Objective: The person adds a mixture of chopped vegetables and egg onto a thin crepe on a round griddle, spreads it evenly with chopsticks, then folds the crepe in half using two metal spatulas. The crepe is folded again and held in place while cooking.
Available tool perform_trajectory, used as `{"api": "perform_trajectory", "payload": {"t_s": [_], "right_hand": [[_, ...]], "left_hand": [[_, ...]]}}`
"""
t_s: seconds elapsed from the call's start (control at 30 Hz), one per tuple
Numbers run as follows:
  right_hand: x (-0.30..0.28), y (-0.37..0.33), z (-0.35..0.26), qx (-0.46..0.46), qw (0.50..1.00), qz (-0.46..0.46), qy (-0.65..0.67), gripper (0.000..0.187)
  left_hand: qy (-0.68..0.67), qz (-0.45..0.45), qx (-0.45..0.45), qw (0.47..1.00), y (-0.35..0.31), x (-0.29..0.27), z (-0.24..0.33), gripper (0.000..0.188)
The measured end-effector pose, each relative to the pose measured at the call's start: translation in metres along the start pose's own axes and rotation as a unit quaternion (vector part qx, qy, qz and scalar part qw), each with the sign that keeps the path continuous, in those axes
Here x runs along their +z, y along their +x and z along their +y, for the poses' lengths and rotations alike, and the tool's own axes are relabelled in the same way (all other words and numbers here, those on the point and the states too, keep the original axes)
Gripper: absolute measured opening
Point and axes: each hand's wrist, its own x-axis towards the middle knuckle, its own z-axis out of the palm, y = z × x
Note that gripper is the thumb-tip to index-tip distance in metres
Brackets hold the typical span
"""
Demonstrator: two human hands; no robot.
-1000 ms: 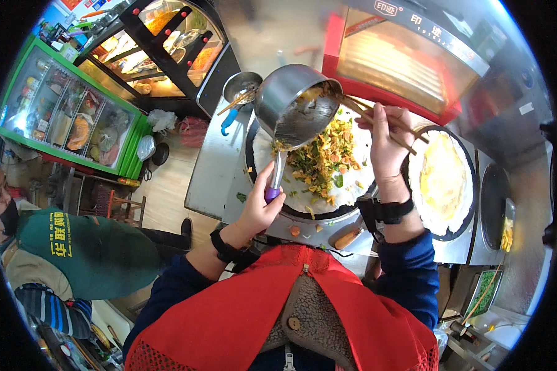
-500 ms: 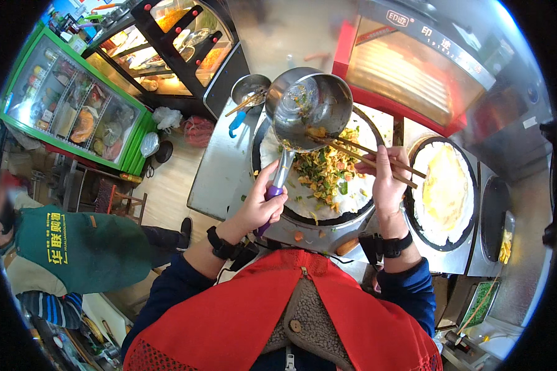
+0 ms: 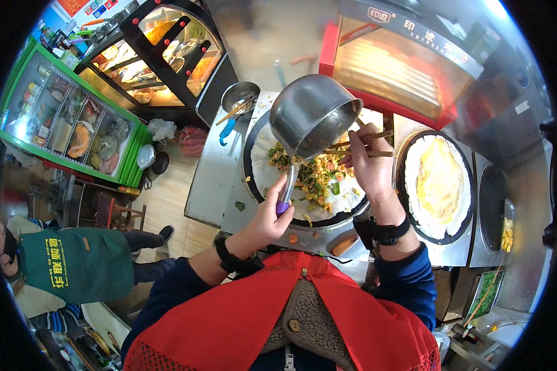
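My left hand [image 3: 269, 216] is closed around the purple handle of a metal saucepan [image 3: 303, 111]. The pan is tipped on its side, its mouth turned right and down above a round griddle [image 3: 249, 167]. In my right hand [image 3: 371, 164] is a pair of long wooden chopsticks [image 3: 382, 153], held at the pan's mouth; their tips are partly hidden. Below lies a white crepe [image 3: 348, 199] on the griddle, heaped with a chopped mix [image 3: 319, 188] of yellow, green and orange pieces. The pan covers the far part of the heap.
A second griddle at right bears a crepe [image 3: 438, 185] with a yellow middle. At left stands a small blue-handled pot [image 3: 240, 93] with chopsticks in it. A red-framed warming cabinet [image 3: 384, 68] is behind. A wooden-handled tool [image 3: 345, 245] lies nearby. A person in a green apron [image 3: 99, 266] is at left.
The saucepan has turned further over, so its outer side now shows. My right hand has moved up and left to the pan's mouth with the chopsticks. The view has shifted slightly.
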Motion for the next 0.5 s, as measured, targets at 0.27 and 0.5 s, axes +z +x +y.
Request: {"api": "perform_trajectory", "payload": {"t_s": [0.27,0.5], "right_hand": [[-0.025,0.023,-0.041,-0.101,0.991,0.054,0.07,0.011],[0.001,-0.011,-0.004,0.057,0.995,0.05,0.063,0.014]], "left_hand": [[-0.021,0.034,-0.042,0.998,0.003,-0.007,-0.007,0.066],[-0.286,-0.007,-0.115,0.951,0.002,-0.018,0.011,0.072]]}}
